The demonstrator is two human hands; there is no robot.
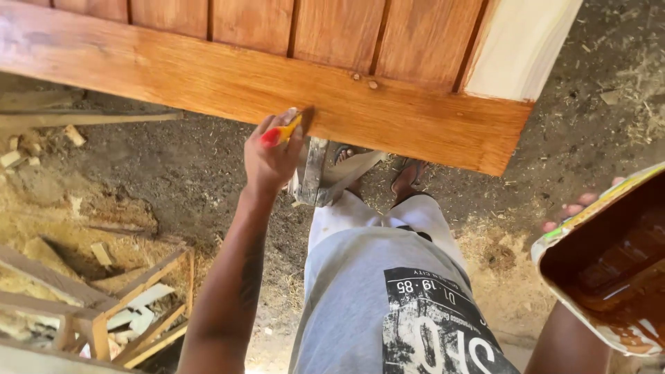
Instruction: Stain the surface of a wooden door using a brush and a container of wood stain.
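We hold a paintbrush (282,131) in our left hand (271,161), the grip closed around its red-and-yellow handle, thumb and fingers wrapped close to the head. The bristles press against the lower edge of the bottom rail of a wooden door (228,79), which lies tilted across the top of the view; most of that rail already shows a wet amber stain, while the stile at the far right (519,45) is pale and bare.

Our right hand (578,206) is mostly hidden behind an open container of brown stain (609,270); only the fingertips show past its far rim, so we judge the grip is closed on the container from beneath, though the hold itself is out of sight.

The brush looks light and stiff in the handle, soft at the bristles. Stain may make the handle slick, so a hold low on the handle, near the head, seems best for steering it along the edge. The container appears to be a cut, thin-walled vessel with liquid pooled inside: likely floppy at the rim and quick to slosh, so it seems best carried level, supported from beneath rather than pinched at the edge.

Below the door, our sandalled feet (405,173) stand on an earth floor (173,166) strewn with sawdust, and offcuts of timber (90,291) lie at the left.
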